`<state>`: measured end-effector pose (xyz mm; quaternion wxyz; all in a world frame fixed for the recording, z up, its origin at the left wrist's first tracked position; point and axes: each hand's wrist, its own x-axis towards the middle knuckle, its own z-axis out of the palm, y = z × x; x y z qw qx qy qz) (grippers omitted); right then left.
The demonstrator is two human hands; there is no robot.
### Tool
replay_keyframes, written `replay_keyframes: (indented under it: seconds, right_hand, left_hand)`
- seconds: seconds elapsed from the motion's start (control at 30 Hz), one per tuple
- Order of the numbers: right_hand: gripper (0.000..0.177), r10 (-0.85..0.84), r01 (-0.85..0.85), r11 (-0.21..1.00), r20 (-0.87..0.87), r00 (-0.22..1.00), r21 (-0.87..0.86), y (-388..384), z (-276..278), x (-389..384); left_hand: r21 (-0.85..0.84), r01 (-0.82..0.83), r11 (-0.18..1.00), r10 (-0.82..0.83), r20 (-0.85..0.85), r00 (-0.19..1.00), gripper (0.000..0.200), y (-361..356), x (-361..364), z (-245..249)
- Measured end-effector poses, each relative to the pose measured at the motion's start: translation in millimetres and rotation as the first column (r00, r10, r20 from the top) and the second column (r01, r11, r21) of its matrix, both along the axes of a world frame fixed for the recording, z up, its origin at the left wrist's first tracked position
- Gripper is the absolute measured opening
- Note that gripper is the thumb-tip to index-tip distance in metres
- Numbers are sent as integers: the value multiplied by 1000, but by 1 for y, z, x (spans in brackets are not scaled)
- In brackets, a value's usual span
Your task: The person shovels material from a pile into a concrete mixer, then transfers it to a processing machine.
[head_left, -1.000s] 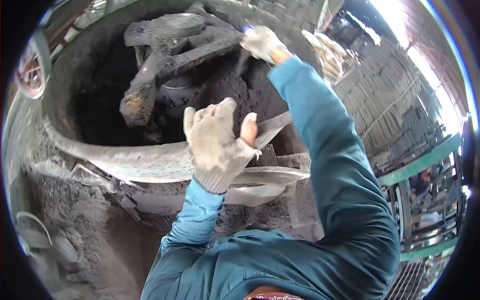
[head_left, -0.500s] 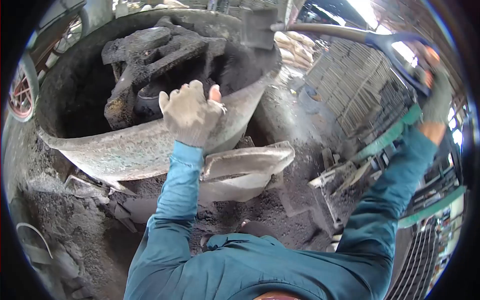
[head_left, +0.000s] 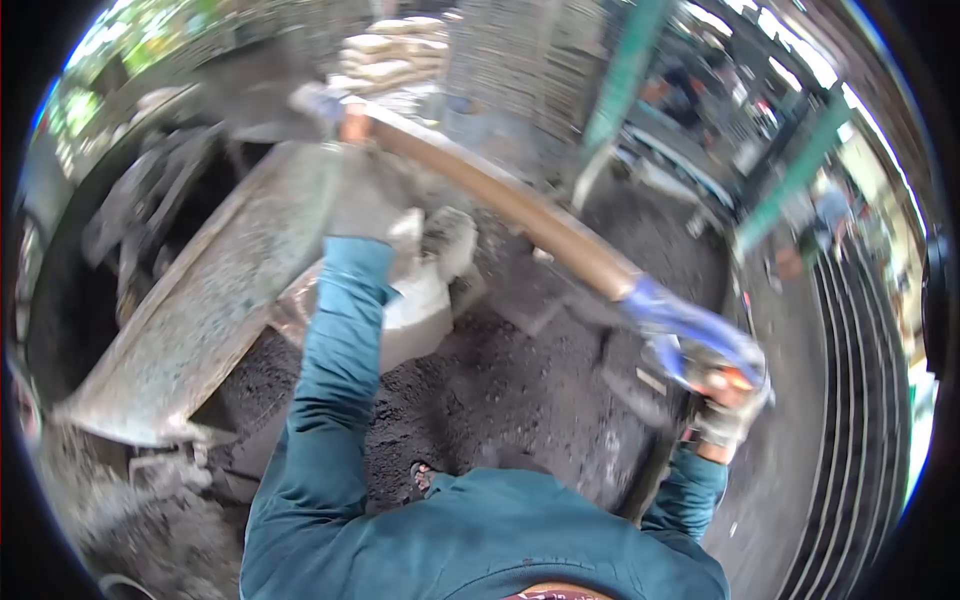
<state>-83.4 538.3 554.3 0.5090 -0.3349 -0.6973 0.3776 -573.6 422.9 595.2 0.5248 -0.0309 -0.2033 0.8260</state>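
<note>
I hold a shovel (head_left: 510, 200) slantwise across the view. My right hand (head_left: 730, 405), in a pale glove with bare fingertips, is closed on its blue D-shaped handle at the lower right. My left hand (head_left: 365, 190), in a grey glove smeared by motion, is at the shaft near the blade, its bare thumb lying over the shaft. The dark blade, also blurred, is at the upper left, over the far rim of a large round mixing pan (head_left: 220, 290). Inside the pan stand dusty mixer arms (head_left: 150, 210) caked with dark material.
Dark loose material covers the floor (head_left: 480, 400) around my feet. A pale chute-like piece (head_left: 410, 320) juts from the pan's side. Stacked sacks (head_left: 395, 55) stand at the back. Green posts (head_left: 625, 75) and long dark ribbed racks (head_left: 850, 430) are on the right.
My view has turned right. My left hand has gone from the pan's rim to the shovel shaft. My right hand has come down with the handle, and the shovel now slants across in front of me.
</note>
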Motion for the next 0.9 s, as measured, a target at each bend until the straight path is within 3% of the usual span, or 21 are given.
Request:
replay_keyframes:
  seconds: [0.03, 0.07, 0.13, 0.17, 0.2, 0.23, 0.3, 0.33, 0.4, 0.43, 0.5, 0.57, 0.63, 0.7, 0.77, 0.83, 0.9]
  right_hand:
    - [57, -57, 68, 995, 134, 989, -78, -9, -25, 11]
    - [59, 59, -42, 992, 134, 989, -123, -14, -43, 15]
    - [65, 248, -220, 963, 189, 950, -155, -12, -98, 61]
    - [70, 318, -294, 947, 242, 917, -132, -8, -136, 94]
    - [88, 376, -347, 913, 116, 919, -214, -10, -162, 125]
    - [108, 342, -322, 803, -53, 938, -502, -25, -186, 162]
    - [123, 163, -269, 812, -242, 956, -518, -52, -229, 214]
    - [132, 91, -258, 759, -295, 951, -597, -66, -262, 250]
    - [113, -64, -344, 615, -479, 875, -710, -105, -229, 292]
    - [107, -134, -274, 606, -435, 890, -746, -121, -237, 321]
    - [75, -394, -129, 510, -364, 844, -850, -144, -211, 340]
    - [37, -447, 139, 298, -10, 894, -944, -178, -296, 425]
    - [18, -528, 319, 299, 123, 840, -899, -211, -289, 431]
    - [17, -630, 436, 205, 223, 744, -876, -250, -280, 438]
    - [16, -703, 488, 83, 296, 646, -869, -287, -263, 435]
    - [15, -747, 510, -33, 360, 558, -859, -307, -249, 425]
    - [15, -777, 505, -120, 397, 488, -855, -307, -239, 401]
  left_hand:
    - [-212, -273, 938, 174, -394, 902, 32, 15, 8, 2]
    - [-339, -523, 782, 201, -656, 727, 28, 30, 17, 5]
    - [-210, -588, 781, 228, -781, 581, 27, 44, 68, -30]
    - [-195, -505, 841, 168, -793, 585, 24, 52, 98, -41]
    - [-184, -420, 889, 112, -801, 588, 21, 57, 129, -53]
    - [-182, -335, 925, 59, -799, 598, 19, 65, 160, -68]
    - [-158, -201, 967, 1, -783, 622, 16, 92, 224, -98]
    - [-143, -138, 980, -25, -778, 628, 15, 104, 253, -113]
    - [-89, 11, 996, -75, -766, 639, 15, 123, 303, -146]
    - [-56, 87, 995, -99, -764, 638, 15, 133, 325, -158]
    - [-63, 234, 970, -202, -741, 640, 16, 146, 377, -174]
    - [-218, 343, 914, -391, -703, 594, 23, 149, 429, -181]
    - [-450, 361, 817, -568, -512, 645, 31, 147, 477, -191]
    - [-615, 404, 678, -708, -396, 585, 32, 137, 510, -192]
    - [-723, 513, 464, -871, -264, 415, 23, 141, 531, -219]
    - [-743, 562, 362, -916, -173, 362, 15, 148, 543, -261]
    - [-795, 543, 271, -934, -80, 349, 12, 171, 529, -263]
